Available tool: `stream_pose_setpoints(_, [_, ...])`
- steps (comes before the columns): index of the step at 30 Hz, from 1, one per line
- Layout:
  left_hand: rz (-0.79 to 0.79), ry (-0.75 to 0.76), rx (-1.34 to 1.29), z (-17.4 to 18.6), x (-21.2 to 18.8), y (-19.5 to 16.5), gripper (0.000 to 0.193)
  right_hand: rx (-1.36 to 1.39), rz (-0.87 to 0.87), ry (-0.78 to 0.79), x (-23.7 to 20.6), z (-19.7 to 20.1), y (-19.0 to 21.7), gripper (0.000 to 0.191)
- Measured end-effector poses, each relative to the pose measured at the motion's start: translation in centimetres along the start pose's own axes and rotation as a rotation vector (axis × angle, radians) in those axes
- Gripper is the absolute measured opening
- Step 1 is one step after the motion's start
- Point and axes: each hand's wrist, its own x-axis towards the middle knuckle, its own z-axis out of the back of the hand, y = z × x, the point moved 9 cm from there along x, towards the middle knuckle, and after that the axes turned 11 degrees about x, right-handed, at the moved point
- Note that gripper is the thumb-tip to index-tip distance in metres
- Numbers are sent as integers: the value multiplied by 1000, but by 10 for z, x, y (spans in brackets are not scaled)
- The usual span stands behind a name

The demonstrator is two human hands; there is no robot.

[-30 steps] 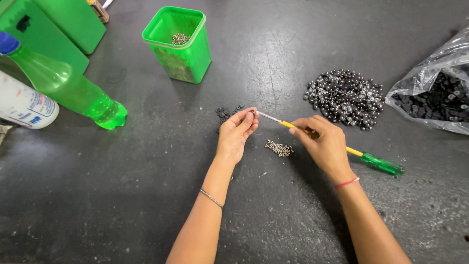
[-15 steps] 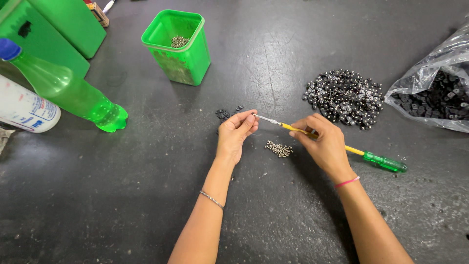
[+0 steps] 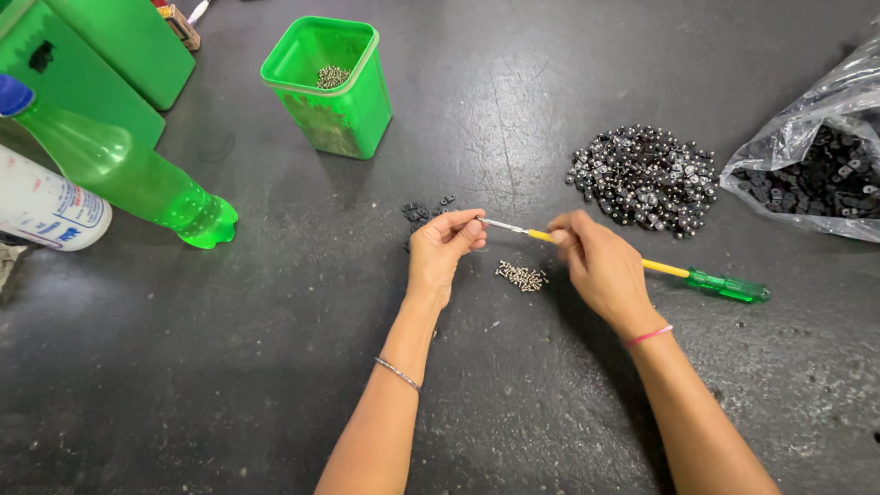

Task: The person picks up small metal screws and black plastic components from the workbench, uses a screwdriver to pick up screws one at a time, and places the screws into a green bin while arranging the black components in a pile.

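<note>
Head view, over a dark floor (image 3: 275, 367): left hand (image 3: 440, 252) with fingertips pinched shut at the metal tip of a screwdriver (image 3: 632, 264), whatever sits between them too small to make out; right hand (image 3: 600, 266) curled closed around the yellow shaft, green handle jutting out beyond. Just below the screwdriver tip, a small pile of screws (image 3: 522, 275); beyond the screwdriver, a heap of dark metal parts (image 3: 642, 179); far left of it, a green tub (image 3: 330, 87) and green bottle (image 3: 128, 174).

Screwdriver (image 3: 642, 266): yellow shaft sleeve, translucent green handle at 3 o'clock. Tub (image 3: 332, 87) at 11 o'clock: bright green. Bottle (image 3: 119, 170) at 9 o'clock: green, blue cap. Table (image 3: 229, 367): dark grey, scuffed. Right wrist band (image 3: 648, 336): pink.
</note>
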Motion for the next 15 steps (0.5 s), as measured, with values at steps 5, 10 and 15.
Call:
stream_pose_setpoints(5, [-8, 2, -21, 1, 1, 1, 27, 192, 186, -57, -1, 9, 13, 17])
stream_pose_setpoints(10, [-16, 25, 0, -2, 1, 0, 26, -33, 101, -59, 2, 7, 4, 5])
stream_pose_setpoints(15, [-16, 8, 9, -3, -1, 0, 25, 34, 180, -65, 1, 10, 12, 12])
